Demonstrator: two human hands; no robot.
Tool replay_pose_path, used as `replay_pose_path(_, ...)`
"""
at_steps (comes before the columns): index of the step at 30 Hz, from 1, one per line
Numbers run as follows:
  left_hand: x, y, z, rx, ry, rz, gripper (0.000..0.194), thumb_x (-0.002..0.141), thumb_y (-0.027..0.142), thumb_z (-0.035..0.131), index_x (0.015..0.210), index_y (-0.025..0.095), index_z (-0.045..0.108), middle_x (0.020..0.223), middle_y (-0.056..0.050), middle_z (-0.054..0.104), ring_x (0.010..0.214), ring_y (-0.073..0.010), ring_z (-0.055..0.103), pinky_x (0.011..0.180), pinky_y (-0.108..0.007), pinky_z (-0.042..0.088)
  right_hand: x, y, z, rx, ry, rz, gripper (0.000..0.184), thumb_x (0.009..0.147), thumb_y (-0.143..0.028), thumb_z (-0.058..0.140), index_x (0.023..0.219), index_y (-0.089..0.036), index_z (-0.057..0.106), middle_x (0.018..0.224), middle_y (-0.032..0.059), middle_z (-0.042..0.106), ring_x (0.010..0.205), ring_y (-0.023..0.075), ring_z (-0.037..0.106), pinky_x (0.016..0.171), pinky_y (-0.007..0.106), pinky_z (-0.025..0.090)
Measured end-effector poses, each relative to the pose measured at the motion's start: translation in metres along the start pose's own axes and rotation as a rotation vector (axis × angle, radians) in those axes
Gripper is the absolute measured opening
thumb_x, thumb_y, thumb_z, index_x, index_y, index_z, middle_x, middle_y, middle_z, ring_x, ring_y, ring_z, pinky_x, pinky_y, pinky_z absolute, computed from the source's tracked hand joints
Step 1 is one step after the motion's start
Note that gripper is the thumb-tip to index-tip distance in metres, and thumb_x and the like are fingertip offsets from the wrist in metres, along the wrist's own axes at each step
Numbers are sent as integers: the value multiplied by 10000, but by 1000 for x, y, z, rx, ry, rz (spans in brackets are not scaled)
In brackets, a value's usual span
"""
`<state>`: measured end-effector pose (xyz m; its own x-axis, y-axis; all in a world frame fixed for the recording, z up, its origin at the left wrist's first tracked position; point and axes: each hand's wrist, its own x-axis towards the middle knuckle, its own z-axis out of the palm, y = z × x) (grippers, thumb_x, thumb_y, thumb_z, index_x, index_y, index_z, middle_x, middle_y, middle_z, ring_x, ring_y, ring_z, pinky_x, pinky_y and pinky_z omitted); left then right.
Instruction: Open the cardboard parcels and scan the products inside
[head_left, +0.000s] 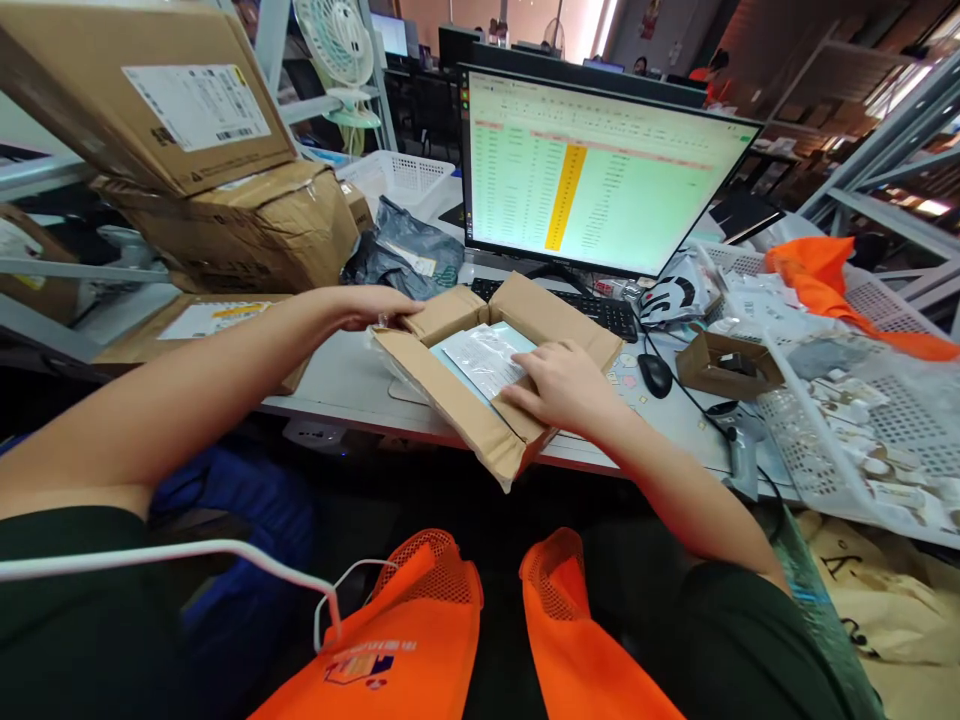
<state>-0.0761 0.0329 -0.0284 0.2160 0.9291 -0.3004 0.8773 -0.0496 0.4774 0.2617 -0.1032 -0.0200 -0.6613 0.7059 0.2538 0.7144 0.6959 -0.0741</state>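
Note:
An opened cardboard box point(442, 385) rests at the desk's front edge, tilted toward me, with its flaps folded out. Inside lies a white printed sheet in a clear plastic sleeve point(487, 358), over something pale blue. My left hand point(379, 306) holds the box at its far left corner; the fingertips are partly hidden behind the flap. Over the right side of the box reaches my right hand point(562, 385), its fingers apart and touching the sleeve's edge and the cardboard. Clear plastic wrap hangs along the box's near edge.
Behind the box stand a keyboard point(611, 314) and a monitor point(592, 170) showing a spreadsheet. A mouse point(655, 375), a small open carton point(694, 365) and a white basket point(817, 450) of small items are right. Stacked cartons point(247, 230) and a grey bag point(409, 245) are left.

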Motion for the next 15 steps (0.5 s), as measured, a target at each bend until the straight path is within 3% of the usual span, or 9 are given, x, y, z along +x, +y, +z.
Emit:
replay_pose_path(2, 1, 5, -1, 84, -45, -23, 680, 753, 734, 579, 1061, 159, 770, 1060, -186, 769, 937, -334, 728, 825, -398, 578, -6, 2, 18, 26, 72, 22, 471, 1057, -536, 482, 1141, -156, 747, 1062, 156, 693, 1027, 296, 601, 1010, 472, 447)
replay_pose_path(3, -2, 14, -5, 158, -2, 4, 673, 752, 675, 602, 1143, 150, 758, 1132, -184, 759, 1011, -341, 723, 894, -400, 567, -10, 7, 27, 48, 157, 41, 482, 1047, -553, 470, 1121, -170, 752, 1059, 154, 675, 1025, 301, 590, 1007, 484, 447)
replay_pose_path(6, -16, 59, -19, 459, 286, 249, 651, 783, 517, 611, 1310, 148, 711, 1322, -174, 692, 1264, -367, 635, 1107, -447, 471, -33, 24, 54, 80, 491, 149, 553, 973, -698, 431, 913, -247, 747, 943, 131, 595, 994, 336, 566, 1000, 567, 445)
replay_pose_path(7, -22, 76, -20, 515, 313, 352, 628, 786, 485, 622, 1320, 166, 711, 1358, -159, 674, 1319, -367, 600, 1150, -460, 435, -44, 28, 65, 79, 603, 196, 594, 947, -751, 398, 821, -268, 719, 886, 123, 557, 972, 349, 563, 1006, 607, 437)
replay_pose_path(9, -32, 105, -11, 539, 152, 556, 609, 738, 442, 698, 1306, 224, 726, 1393, -121, 670, 1343, -346, 586, 1172, -444, 418, -69, 31, 89, 71, 774, 297, 646, 910, -816, 338, 720, -293, 666, 820, 116, 504, 950, 378, 566, 1020, 684, 417)
replay_pose_path(12, -40, 126, 20, 416, -181, 746, 752, 599, 413, 822, 1333, 294, 716, 1440, -93, 668, 1334, -326, 606, 1149, -391, 448, -107, 22, 128, 24, 842, 446, 601, 888, -820, 356, 780, -331, 688, 812, 118, 540, 988, 417, 589, 1033, 766, 390)
replay_pose_path(15, -38, 128, 45, 381, -232, 747, 784, 555, 418, 843, 1319, 286, 723, 1400, -118, 686, 1285, -340, 638, 1113, -376, 471, -133, 5, 158, 5, 805, 473, 544, 908, -755, 349, 856, -343, 699, 858, 116, 630, 1042, 419, 637, 1032, 789, 405)
